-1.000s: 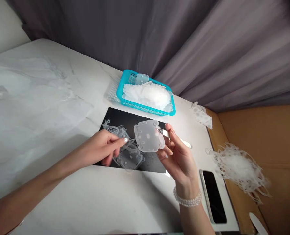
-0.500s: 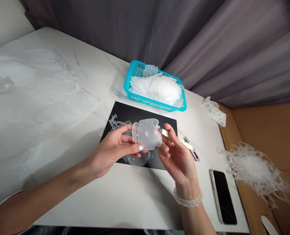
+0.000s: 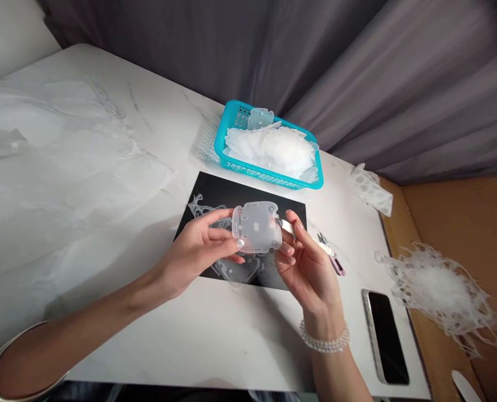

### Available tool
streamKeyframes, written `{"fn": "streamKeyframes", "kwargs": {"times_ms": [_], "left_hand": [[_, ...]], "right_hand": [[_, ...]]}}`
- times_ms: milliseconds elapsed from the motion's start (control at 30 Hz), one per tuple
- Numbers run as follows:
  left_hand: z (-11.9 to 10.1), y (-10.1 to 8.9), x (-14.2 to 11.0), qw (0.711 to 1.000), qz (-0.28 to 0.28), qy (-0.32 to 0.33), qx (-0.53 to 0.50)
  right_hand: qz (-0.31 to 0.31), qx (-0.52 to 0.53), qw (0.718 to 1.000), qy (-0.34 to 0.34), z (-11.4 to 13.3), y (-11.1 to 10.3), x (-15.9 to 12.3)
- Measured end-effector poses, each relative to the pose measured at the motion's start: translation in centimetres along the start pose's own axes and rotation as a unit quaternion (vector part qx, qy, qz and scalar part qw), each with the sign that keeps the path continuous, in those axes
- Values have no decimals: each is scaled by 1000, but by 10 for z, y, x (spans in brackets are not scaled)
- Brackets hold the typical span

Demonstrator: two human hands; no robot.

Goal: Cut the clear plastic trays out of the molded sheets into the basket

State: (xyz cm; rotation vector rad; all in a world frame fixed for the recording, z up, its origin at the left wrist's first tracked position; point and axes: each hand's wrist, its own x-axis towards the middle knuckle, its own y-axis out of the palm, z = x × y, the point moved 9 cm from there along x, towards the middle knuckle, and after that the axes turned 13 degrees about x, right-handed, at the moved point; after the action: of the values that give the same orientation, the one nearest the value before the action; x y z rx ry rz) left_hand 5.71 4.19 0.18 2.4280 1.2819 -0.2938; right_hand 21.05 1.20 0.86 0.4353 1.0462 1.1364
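L hand (image 3: 194, 245) is grasping a frosted plastic plate (image 3: 257, 227) by its left edge, fingers curled behind it, above a black mat (image 3: 240, 192). R hand (image 3: 311, 273) pinches a white-handled blade (image 3: 288, 227), tip touching plate's upper right edge. Farther: teal basket (image 3: 269, 180) with plastic pieces (image 3: 269, 148), phone (image 3: 386, 338) at right.

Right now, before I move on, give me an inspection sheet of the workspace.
Surface: white marble table with a black mat on it.
Job's things: translucent plastic plate held above the mat; more plates with attached runners on the mat; cyan basket of plastic pieces.
Clutter: snips, phone, plastic scrap, scrap web on cardboard.
Grippers: left hand holds the plate; right hand holds a white-handled tool, tip at the plate's edge.
Cables: nothing seen.
Surroundings: grey curtain.
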Motion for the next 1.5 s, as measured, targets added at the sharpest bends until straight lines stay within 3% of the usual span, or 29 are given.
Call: {"fn": "streamKeyframes", "kwargs": {"times_ms": [933, 1133, 1233, 1300, 1367, 1467, 1500], "left_hand": [[4, 3, -1, 1000, -4, -26, -3], [6, 2, -2, 999, -8, -28, -15], [8, 1, -1, 998, -16, -42, -43], [9, 1, 1, 993, -13, -56, -104], [9, 2, 3, 982, -3, -75, -172], [9, -1, 4, 974, -10, -100, -201], [8, -4, 4, 975, -17, -103, -195]], "right_hand": [[-18, -12, 1000, -1, -4, 0, 2], [-5, -26, 1000, -6, -2, 0, 4], [20, -62, 997, -41, 2, 4, 1], [53, -125, 986, -95, 7, 12, -6], [100, -239, 957, -130, 6, 25, -17], [171, -400, 898, -67, -13, 38, -31], [180, -414, 891, -41, -17, 37, -33]]}}
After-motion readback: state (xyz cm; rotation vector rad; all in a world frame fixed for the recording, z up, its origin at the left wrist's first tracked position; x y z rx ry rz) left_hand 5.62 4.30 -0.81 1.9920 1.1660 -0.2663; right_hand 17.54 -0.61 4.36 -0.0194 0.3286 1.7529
